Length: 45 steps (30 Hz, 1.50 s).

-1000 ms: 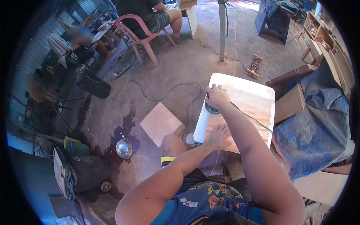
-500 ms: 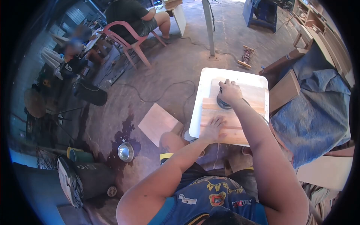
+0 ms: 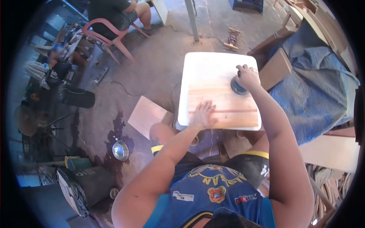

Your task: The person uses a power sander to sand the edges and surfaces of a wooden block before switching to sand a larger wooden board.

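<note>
A light wooden panel (image 3: 224, 104) with reddish streaks lies on a white rounded board (image 3: 183, 102) in front of my body. My left hand (image 3: 204, 114) rests flat on the panel's near left part, fingers spread. At the panel's right side, my right hand (image 3: 248, 78) is wrapped round the top of a dark, round sander (image 3: 238, 86), which sits on the wood. The grip's underside is hidden by the fingers.
A square wooden piece (image 3: 147, 116) and a metal bowl (image 3: 120, 151) are on the floor at left. A blue tarp (image 3: 304, 87) covers things at right. A person (image 3: 110, 17) sits on a pink chair (image 3: 121, 47) beyond a metal post (image 3: 192, 21).
My right hand has slid the sander to the right across the panel. My left hand stays flat on the wood, nearer its left edge. The whole view has shifted.
</note>
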Each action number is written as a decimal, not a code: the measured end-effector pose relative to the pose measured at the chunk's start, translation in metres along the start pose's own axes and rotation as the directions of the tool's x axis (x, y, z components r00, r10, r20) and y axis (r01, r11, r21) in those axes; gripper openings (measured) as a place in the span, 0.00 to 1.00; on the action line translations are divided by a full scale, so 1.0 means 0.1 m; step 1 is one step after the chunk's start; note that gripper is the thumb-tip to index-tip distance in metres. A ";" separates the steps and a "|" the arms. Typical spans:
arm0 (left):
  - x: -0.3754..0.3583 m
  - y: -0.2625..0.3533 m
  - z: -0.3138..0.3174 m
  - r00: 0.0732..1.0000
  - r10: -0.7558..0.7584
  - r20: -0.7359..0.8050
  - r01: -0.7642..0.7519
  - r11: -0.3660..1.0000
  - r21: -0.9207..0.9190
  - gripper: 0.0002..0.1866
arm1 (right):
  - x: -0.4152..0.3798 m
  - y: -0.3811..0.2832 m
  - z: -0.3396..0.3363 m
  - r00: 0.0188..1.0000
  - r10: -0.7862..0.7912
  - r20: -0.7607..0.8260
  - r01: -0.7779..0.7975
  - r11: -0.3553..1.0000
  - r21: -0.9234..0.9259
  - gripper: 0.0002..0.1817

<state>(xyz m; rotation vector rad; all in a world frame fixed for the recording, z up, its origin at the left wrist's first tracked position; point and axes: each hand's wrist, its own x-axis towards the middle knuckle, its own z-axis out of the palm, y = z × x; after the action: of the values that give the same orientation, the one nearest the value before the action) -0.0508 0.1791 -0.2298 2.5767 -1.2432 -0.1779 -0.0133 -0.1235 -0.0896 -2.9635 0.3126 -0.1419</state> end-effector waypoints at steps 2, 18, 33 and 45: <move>-0.01 -0.01 -0.05 1.000 0.003 -0.015 -0.002 1.000 0.011 0.45 | -0.02 0.01 0.01 1.000 -0.011 -0.005 0.011 0.999 0.030 0.22; -0.13 0.02 -0.06 0.977 0.170 0.126 -0.176 0.984 0.036 0.58 | -0.03 -0.76 0.13 0.997 -0.073 0.029 0.070 0.993 0.092 0.22; -0.41 0.00 -0.32 0.943 -0.288 0.166 0.284 0.958 0.049 0.67 | -0.59 0.09 -0.18 0.992 0.021 0.127 -0.035 0.994 0.104 0.27; 0.49 0.07 -0.38 0.939 -0.242 0.244 0.257 0.966 -0.030 0.71 | -0.34 0.12 -0.09 0.999 0.038 0.023 -0.041 0.994 0.102 0.25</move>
<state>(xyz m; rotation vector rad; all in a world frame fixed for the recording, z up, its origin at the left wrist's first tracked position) -0.0172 0.1440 -0.1914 2.7125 -0.9582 -0.5844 -0.0497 -0.1294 -0.0853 -2.8540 0.3501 -0.1182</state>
